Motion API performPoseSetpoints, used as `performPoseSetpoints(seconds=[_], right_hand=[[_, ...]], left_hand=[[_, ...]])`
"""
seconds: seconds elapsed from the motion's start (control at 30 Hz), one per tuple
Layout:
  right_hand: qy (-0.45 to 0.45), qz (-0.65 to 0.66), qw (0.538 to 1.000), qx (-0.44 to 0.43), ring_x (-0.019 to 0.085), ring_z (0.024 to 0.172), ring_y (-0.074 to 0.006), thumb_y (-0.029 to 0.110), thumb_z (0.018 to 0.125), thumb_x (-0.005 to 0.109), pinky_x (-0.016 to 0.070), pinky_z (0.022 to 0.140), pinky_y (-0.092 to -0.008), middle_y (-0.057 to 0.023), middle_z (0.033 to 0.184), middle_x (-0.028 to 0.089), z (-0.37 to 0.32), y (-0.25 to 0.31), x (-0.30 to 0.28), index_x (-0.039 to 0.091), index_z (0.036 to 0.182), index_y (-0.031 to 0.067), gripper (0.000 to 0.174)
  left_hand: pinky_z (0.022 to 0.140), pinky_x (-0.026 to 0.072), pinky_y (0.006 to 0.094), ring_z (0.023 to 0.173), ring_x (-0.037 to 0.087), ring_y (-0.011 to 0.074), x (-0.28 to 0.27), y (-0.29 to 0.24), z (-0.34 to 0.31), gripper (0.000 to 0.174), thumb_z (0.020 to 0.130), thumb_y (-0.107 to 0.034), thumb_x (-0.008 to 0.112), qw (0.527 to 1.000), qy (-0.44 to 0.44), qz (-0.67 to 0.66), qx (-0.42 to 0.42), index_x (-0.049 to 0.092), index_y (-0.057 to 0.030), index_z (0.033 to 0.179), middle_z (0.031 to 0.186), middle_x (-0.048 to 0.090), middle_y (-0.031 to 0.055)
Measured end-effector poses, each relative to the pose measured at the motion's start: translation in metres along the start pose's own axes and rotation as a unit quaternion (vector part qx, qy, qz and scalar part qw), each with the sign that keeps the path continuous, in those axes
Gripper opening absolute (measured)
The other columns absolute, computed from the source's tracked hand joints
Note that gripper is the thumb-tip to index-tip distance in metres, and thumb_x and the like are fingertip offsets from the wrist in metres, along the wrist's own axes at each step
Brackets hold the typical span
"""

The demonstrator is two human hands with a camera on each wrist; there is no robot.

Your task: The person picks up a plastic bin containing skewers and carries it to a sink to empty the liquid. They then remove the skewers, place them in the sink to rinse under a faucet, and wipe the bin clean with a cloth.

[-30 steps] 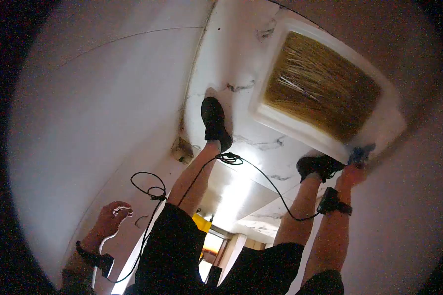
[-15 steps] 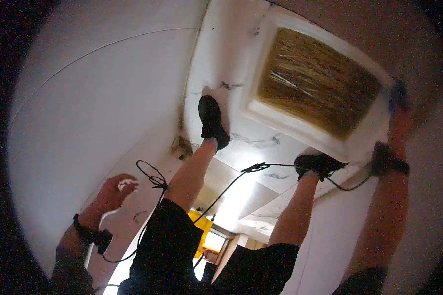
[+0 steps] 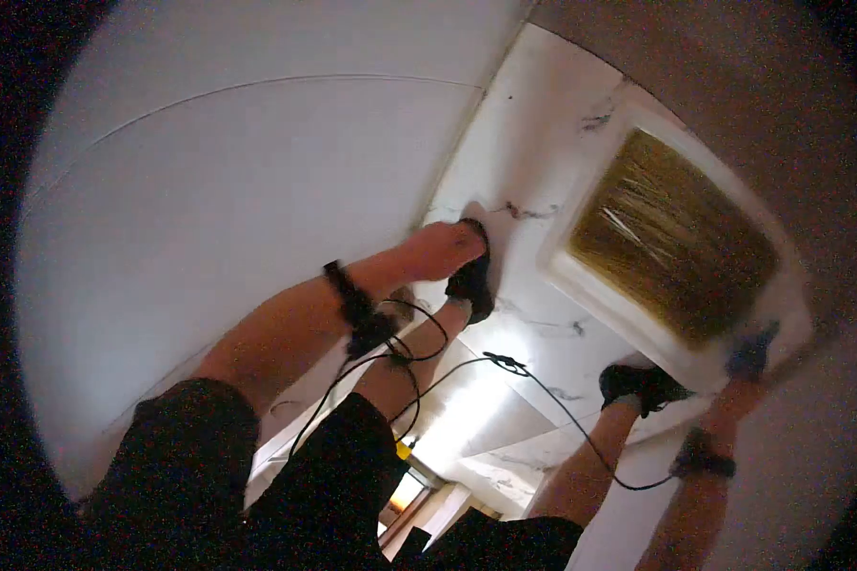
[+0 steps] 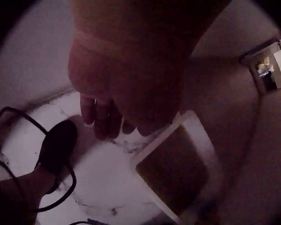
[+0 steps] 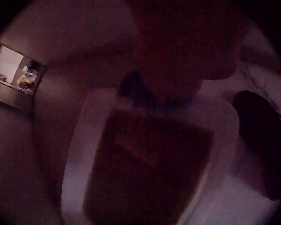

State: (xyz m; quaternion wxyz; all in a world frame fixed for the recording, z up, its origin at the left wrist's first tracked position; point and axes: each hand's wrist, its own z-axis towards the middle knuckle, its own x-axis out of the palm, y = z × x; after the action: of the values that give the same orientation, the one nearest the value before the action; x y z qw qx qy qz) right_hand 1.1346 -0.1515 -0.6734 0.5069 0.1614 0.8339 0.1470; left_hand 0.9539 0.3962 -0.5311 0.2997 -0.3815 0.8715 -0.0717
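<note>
My right hand (image 3: 736,400) grips a dark blue thing (image 3: 752,347) near the right corner of a white tray (image 3: 628,328). In the right wrist view the blue thing (image 5: 138,91) shows below the fingers at the tray's edge; it is too dark and blurred to tell its kind. Long, thin, straw-like brown strands (image 3: 676,243) fill the tray, a few of them pale. In the head view my left hand (image 3: 443,250) overlaps one black shoe (image 3: 471,285). The left wrist view shows its fingers (image 4: 101,124) hanging loosely, with nothing seen in them.
Another black shoe (image 3: 643,385) stands close beside the tray. Black cables (image 3: 581,433) run from the wrist cameras across the legs. A white wall (image 3: 286,162) rises on the left; the floor (image 3: 514,152) is white with dark marbling.
My left hand has swung forward from beside the leg to over the shoe. The right hand, with the blue thing, went out along the tray's right end and came back. The view has shifted.
</note>
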Motion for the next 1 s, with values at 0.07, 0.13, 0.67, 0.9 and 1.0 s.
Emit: performPoseSetpoints(seconds=[0.07, 0.13, 0.67, 0.9, 1.0], right_hand=[[0.006, 0.046, 0.999, 0.015, 0.058, 0.089, -0.0337, 0.022, 0.08, 0.059, 0.0451, 0.082, -0.0424, -0.0159, 0.096, 0.061, 0.008, 0.003, 0.003, 0.058, 0.105, 0.003, 0.031], [0.008, 0.073, 0.997, 0.021, 0.057, 0.091, -0.034, 0.022, 0.08, 0.06, 0.0451, 0.083, -0.0421, -0.0158, 0.098, 0.061, 0.019, 0.001, 0.005, 0.057, 0.107, 0.0034, 0.033], [-0.083, -0.054, 0.955, -0.281, 0.055, 0.104, -0.0367, 0.027, 0.077, 0.066, 0.045, 0.09, -0.0398, -0.0152, 0.112, 0.06, 0.062, 0.004, -0.046, 0.051, 0.117, 0.0058, 0.048], [0.023, 0.057, 0.998, 0.015, 0.052, 0.109, -0.0344, 0.014, 0.076, 0.066, 0.0435, 0.09, -0.0386, -0.0185, 0.122, 0.052, 0.041, 0.066, -0.052, 0.044, 0.124, 0.0003, 0.054], [0.053, -0.023, 0.998, -0.009, 0.05, 0.11, -0.0312, 0.007, 0.077, 0.062, 0.0425, 0.091, -0.0382, -0.0181, 0.124, 0.049, 0.04, 0.034, -0.051, 0.042, 0.126, -0.0008, 0.053]], left_hand=[[0.077, 0.0474, 0.0411, 0.085, 0.058, 0.0364, 0.014, 0.01, 0.044, 0.027, 0.089, -0.026, 0.048, 0.998, -0.026, 0.061, 0.024, 0.058, -0.0014, 0.096, 0.093, 0.062, 0.0179], [0.081, 0.048, 0.0395, 0.089, 0.06, 0.0328, 0.022, 0.006, 0.082, 0.028, 0.09, -0.022, 0.047, 0.998, -0.047, -0.002, 0.048, 0.056, -0.0007, 0.106, 0.1, 0.063, 0.0142], [0.093, 0.0335, 0.0457, 0.103, 0.049, 0.0293, 0.015, -0.109, 0.153, 0.062, 0.09, -0.052, 0.038, 0.884, -0.064, -0.403, -0.228, 0.045, -0.0007, 0.125, 0.116, 0.052, 0.0164], [0.093, 0.033, 0.0438, 0.105, 0.046, 0.0274, 0.022, -0.103, 0.152, 0.065, 0.087, -0.053, 0.043, 0.873, -0.11, -0.441, -0.178, 0.042, -0.003, 0.129, 0.116, 0.051, 0.0156], [0.091, 0.0346, 0.0438, 0.101, 0.046, 0.0269, 0.021, -0.095, 0.156, 0.067, 0.087, -0.053, 0.044, 0.877, -0.054, -0.432, -0.204, 0.04, -0.0021, 0.131, 0.117, 0.05, 0.0157]])
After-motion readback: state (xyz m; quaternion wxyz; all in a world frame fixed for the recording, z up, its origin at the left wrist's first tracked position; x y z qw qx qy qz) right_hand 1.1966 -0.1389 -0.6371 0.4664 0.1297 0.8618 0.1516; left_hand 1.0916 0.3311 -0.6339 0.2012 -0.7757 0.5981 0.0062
